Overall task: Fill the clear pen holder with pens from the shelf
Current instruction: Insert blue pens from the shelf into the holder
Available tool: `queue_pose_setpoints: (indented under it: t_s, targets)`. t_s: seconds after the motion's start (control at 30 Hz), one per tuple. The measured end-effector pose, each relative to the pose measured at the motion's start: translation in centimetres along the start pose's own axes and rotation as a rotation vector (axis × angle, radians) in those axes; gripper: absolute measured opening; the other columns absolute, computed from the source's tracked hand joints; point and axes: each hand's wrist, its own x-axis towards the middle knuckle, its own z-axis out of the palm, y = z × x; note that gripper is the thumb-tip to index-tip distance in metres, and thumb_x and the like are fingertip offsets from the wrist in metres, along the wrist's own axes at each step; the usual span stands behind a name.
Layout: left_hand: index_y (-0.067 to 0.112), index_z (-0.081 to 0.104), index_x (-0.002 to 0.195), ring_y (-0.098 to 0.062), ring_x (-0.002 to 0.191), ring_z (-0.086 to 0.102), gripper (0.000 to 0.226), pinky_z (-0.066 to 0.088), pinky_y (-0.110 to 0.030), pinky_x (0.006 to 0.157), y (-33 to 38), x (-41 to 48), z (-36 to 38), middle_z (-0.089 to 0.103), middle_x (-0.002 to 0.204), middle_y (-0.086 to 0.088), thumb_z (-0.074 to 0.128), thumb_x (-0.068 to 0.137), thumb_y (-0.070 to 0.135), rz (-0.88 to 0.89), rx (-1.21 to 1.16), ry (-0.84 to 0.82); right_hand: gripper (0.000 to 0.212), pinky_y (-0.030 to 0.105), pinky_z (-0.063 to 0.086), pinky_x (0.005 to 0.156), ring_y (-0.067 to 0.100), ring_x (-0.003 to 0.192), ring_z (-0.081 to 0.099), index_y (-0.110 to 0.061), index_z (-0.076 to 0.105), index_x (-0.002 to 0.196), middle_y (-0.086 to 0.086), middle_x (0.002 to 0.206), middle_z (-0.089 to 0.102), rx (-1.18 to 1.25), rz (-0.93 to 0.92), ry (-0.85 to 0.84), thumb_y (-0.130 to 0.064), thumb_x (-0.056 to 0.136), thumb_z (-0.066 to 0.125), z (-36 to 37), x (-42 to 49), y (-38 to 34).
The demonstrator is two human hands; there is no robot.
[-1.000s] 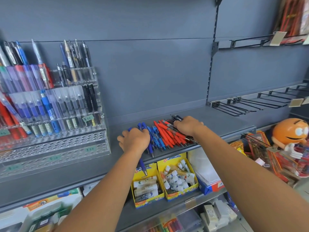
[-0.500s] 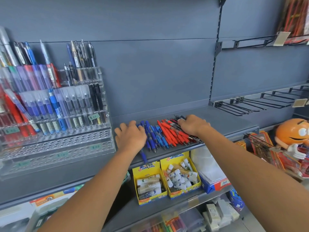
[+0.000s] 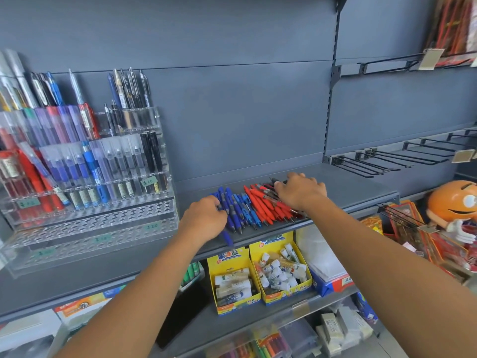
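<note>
Left hand (image 3: 204, 220) now curls around a blue pen (image 3: 227, 238) mid-frame; right hand (image 3: 300, 193) covers red pens (image 3: 260, 202), grip unclear; gathering looks underway.

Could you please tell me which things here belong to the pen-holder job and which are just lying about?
Job in hand: clear pen holder; blue pens; red pens; shelf.

Just lying about: yellow glue-stick boxes; paper pack; empty hooks; orange figure.
</note>
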Motion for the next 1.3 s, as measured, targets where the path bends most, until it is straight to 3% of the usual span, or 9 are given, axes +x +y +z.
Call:
queue_pose_setpoints:
  t_s: [0.07, 0.23, 0.37, 0.5, 0.67, 0.77, 0.97, 1.1, 1.3]
  targets:
    - [0.025, 0.057, 0.083, -0.029, 0.076, 0.06, 0.019, 0.052, -0.038, 0.074, 0.0, 0.6, -0.3, 0.071, 0.096, -0.014, 0.044, 0.095, 0.019, -0.012, -0.119, 0.021, 0.06, 0.048, 0.031, 0.106, 0.038, 0.133, 0.04, -0.013, 0.043, 0.141, 0.015, 0.145, 0.044, 0.001, 0.074, -0.015, -0.053, 0.098, 0.028, 0.1, 0.4, 1.2]
    - [0.025, 0.054, 0.134, -0.033, 0.112, 0.06, 0.038, 0.049, -0.044, 0.098, -0.5, 3.6, -0.4, 0.06, 0.131, -0.011, 0.033, 0.101, 0.025, -0.036, 0.003, 0.124, 0.063, 0.046, 0.037, 0.103, 0.037, 0.123, 0.05, -0.012, 0.05, 0.132, 0.017, 0.133, 0.056, 0.13, 0.143, -0.079, -0.058, 0.096, 0.028, 0.8, 1.1, 2.9]
    - [0.015, 0.054, 0.134, -0.035, 0.125, 0.051, 0.06, 0.042, -0.043, 0.1, -0.1, 5.1, 0.7, 0.056, 0.137, -0.016, 0.016, 0.103, 0.05, -0.113, 0.276, -0.007, 0.061, 0.047, 0.039, 0.104, 0.038, 0.123, 0.05, -0.014, 0.053, 0.13, 0.015, 0.132, 0.058, 0.214, 0.116, -0.139, -0.057, 0.094, 0.03, 1.2, 1.2, 2.5]
    - [0.006, 0.045, 0.142, -0.033, 0.135, 0.038, 0.077, 0.039, -0.043, 0.105, 1.0, 5.4, 1.6, 0.046, 0.143, -0.022, 0.012, 0.1, 0.06, -0.138, 0.258, -0.112, 0.046, 0.047, 0.04, 0.103, 0.037, 0.116, 0.052, -0.016, 0.056, 0.124, 0.014, 0.126, 0.06, 0.273, 0.087, -0.141, -0.042, 0.094, 0.031, 1.7, 1.4, 2.2]
    - [0.007, 0.062, 0.11, -0.024, 0.103, 0.043, 0.056, 0.037, -0.034, 0.081, 0.7, 6.0, 2.5, 0.053, 0.127, -0.018, 0.025, 0.102, 0.048, -0.111, 0.295, -0.114, 0.029, 0.037, 0.046, 0.085, 0.029, 0.092, 0.056, -0.011, 0.056, 0.113, 0.012, 0.103, 0.06, 0.462, -0.001, -0.167, -0.026, 0.098, 0.037, 1.8, 1.3, 0.7]
    - [0.009, 0.062, 0.094, -0.023, 0.103, 0.043, 0.049, 0.038, -0.034, 0.079, 0.7, 5.9, 2.1, 0.057, 0.12, -0.018, 0.028, 0.103, 0.044, -0.107, 0.293, -0.116, 0.037, 0.045, 0.048, 0.095, 0.033, 0.103, 0.059, -0.012, 0.054, 0.122, 0.014, 0.114, 0.062, 0.418, 0.005, -0.148, -0.027, 0.095, 0.035, 2.1, 1.0, 0.0]
    - [0.006, 0.062, 0.117, -0.032, 0.127, 0.043, 0.063, 0.039, -0.038, 0.096, 1.4, 5.2, 1.3, 0.058, 0.126, -0.015, 0.024, 0.102, 0.054, -0.093, 0.316, -0.148, 0.042, 0.034, 0.041, 0.089, 0.029, 0.108, 0.053, -0.007, 0.051, 0.133, 0.017, 0.13, 0.057, 0.388, -0.055, -0.182, -0.031, 0.1, 0.038, 1.3, 0.9, 0.5]
    - [0.008, 0.034, 0.147, -0.035, 0.134, 0.041, 0.088, 0.041, -0.043, 0.105, 1.6, 5.6, 1.5, 0.043, 0.147, -0.016, 0.031, 0.09, 0.075, -0.164, 0.235, -0.17, 0.045, 0.046, 0.042, 0.102, 0.034, 0.115, 0.053, -0.015, 0.055, 0.125, 0.014, 0.132, 0.054, 0.212, -0.107, -0.125, -0.045, 0.099, 0.034, 0.8, 0.3, 0.5]
    - [0.013, 0.013, 0.154, -0.036, 0.141, 0.034, 0.104, 0.039, -0.045, 0.105, 1.8, 5.2, 1.5, 0.031, 0.156, -0.019, 0.03, 0.081, 0.085, -0.203, 0.245, -0.157, 0.054, 0.046, 0.034, 0.105, 0.03, 0.131, 0.042, -0.022, 0.05, 0.138, 0.009, 0.143, 0.048, 0.027, -0.281, 0.01, -0.054, 0.098, 0.033, 0.3, -1.7, -1.1]
